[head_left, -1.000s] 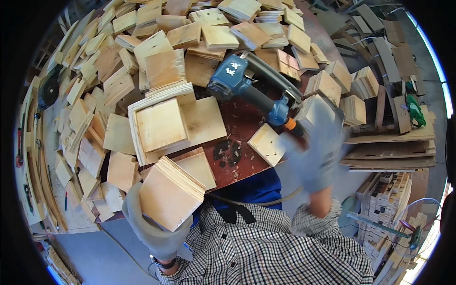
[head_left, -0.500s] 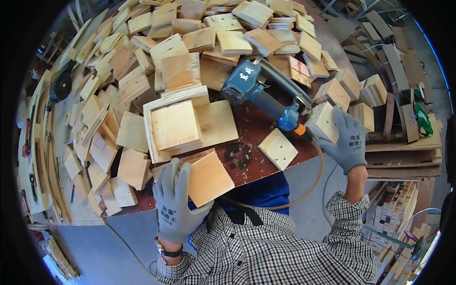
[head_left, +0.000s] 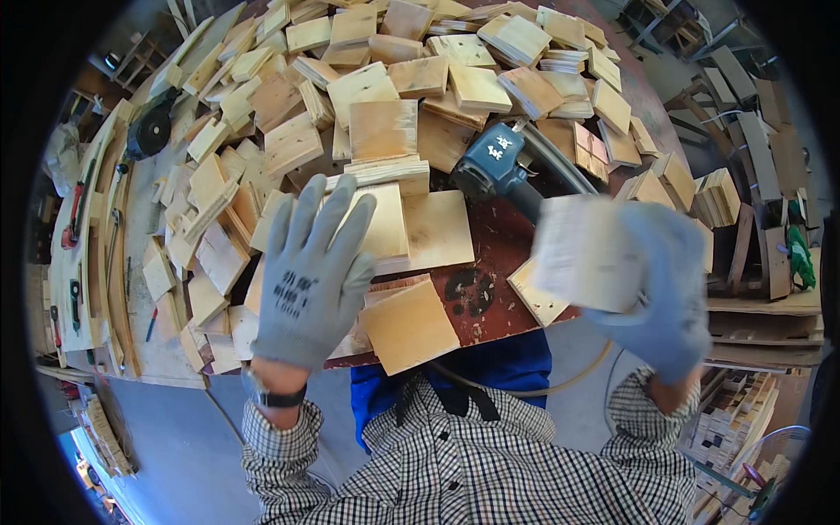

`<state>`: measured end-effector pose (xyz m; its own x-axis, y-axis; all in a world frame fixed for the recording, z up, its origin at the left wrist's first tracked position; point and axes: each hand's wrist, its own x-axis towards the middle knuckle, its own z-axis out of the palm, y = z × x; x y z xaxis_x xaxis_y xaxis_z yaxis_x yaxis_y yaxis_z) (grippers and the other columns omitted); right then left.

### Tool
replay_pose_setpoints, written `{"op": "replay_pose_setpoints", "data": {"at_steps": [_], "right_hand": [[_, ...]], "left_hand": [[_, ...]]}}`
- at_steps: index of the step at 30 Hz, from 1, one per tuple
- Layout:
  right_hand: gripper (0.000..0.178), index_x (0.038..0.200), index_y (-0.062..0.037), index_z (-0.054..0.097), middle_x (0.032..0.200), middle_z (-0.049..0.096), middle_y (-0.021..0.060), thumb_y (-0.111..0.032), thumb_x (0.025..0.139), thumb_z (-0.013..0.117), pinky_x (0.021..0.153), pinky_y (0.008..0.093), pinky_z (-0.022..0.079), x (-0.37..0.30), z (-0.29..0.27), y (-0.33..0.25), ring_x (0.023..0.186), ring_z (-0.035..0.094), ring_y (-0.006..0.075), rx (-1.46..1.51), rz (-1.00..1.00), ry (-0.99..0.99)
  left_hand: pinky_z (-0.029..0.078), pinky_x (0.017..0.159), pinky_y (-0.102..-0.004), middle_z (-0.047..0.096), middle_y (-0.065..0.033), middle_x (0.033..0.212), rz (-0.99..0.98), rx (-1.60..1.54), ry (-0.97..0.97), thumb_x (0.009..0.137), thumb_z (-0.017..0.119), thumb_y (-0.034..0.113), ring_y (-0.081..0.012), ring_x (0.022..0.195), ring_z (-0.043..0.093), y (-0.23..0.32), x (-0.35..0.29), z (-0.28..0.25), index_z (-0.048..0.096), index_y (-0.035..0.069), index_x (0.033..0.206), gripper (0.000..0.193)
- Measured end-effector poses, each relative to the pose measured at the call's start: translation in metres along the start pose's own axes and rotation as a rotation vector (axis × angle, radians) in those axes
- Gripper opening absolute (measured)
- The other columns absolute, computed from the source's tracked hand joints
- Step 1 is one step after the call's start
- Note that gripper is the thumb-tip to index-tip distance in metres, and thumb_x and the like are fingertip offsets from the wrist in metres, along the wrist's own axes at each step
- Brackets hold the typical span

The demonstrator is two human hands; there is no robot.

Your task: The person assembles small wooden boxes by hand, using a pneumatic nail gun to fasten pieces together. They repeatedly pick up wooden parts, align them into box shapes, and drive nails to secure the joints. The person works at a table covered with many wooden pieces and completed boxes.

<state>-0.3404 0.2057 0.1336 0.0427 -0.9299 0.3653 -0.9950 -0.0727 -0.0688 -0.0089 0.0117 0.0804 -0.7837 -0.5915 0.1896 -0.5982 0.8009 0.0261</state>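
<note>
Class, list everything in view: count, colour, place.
Blocks: many, pale tan, on table
Held block: one, pale, in right hand
Nail gun: one, blue, centre
Table: one, dark red, centre
Round case: one, black, upper left
Tools: several, red or dark, left
Hoses: several, mostly tan, below table
Boards: several, brown, right
Unclear item: one, green, right
Shirt: one, black-and-white check, bottom
Left hand: one, grey-gloved, over blocks
Right hand: one, grey-gloved, right, blurred

Two gloved hands (head_left: 308,284) (head_left: 667,293), one nail gun (head_left: 496,160), wood blocks (head_left: 382,129) (dozens, roughly).
</note>
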Motion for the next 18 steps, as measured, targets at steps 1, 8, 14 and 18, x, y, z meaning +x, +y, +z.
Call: {"op": "replay_pose_setpoints", "data": {"at_steps": [1, 8, 14, 18], "right_hand": [[0.088, 0.144, -0.0081, 0.059, 0.139, 0.059, 0.0146, -0.022, 0.064, 0.092, 0.109, 0.0504, 0.045, 0.008, 0.016, -0.008, 0.126, 0.057, 0.0337, 0.033, -0.038, -0.044], [0.085, 0.149, -0.0148, 0.057, 0.145, 0.053, 0.0123, -0.035, 0.072, 0.087, 0.109, 0.0495, 0.043, 0.064, 0.108, -0.04, 0.126, 0.054, 0.0331, 0.134, -0.203, -0.183], [0.079, 0.152, -0.0209, 0.058, 0.152, 0.052, 0.0137, -0.039, 0.079, 0.084, 0.104, 0.0493, 0.049, 0.072, 0.101, -0.045, 0.128, 0.054, 0.0325, 0.072, -0.225, -0.25], [0.082, 0.154, -0.025, 0.058, 0.154, 0.052, 0.0105, -0.039, 0.079, 0.085, 0.106, 0.0486, 0.048, 0.081, 0.102, -0.052, 0.13, 0.053, 0.0322, 0.073, -0.192, -0.286]], "left_hand": [[0.021, 0.132, -0.0551, 0.044, -0.0202, 0.166, 0.045, -0.025, 0.001, 0.109, 0.047, 0.031, -0.0408, 0.158, 0.034, -0.003, 0.011, 0.009, 0.048, 0.003, 0.16, 0.058], [0.018, 0.134, -0.0554, 0.042, -0.0206, 0.168, 0.098, -0.099, -0.07, 0.101, 0.057, 0.052, -0.0391, 0.159, 0.033, -0.004, 0.016, 0.031, 0.048, 0.004, 0.159, 0.075], [0.018, 0.132, -0.0606, 0.043, -0.023, 0.166, 0.142, -0.099, -0.104, 0.098, 0.059, 0.053, -0.0443, 0.157, 0.033, -0.005, 0.016, 0.025, 0.048, 0.008, 0.16, 0.077], [0.018, 0.131, -0.0641, 0.045, -0.0233, 0.164, 0.147, -0.095, -0.1, 0.098, 0.059, 0.053, -0.045, 0.155, 0.035, -0.004, 0.016, 0.025, 0.051, 0.009, 0.158, 0.074]]}}
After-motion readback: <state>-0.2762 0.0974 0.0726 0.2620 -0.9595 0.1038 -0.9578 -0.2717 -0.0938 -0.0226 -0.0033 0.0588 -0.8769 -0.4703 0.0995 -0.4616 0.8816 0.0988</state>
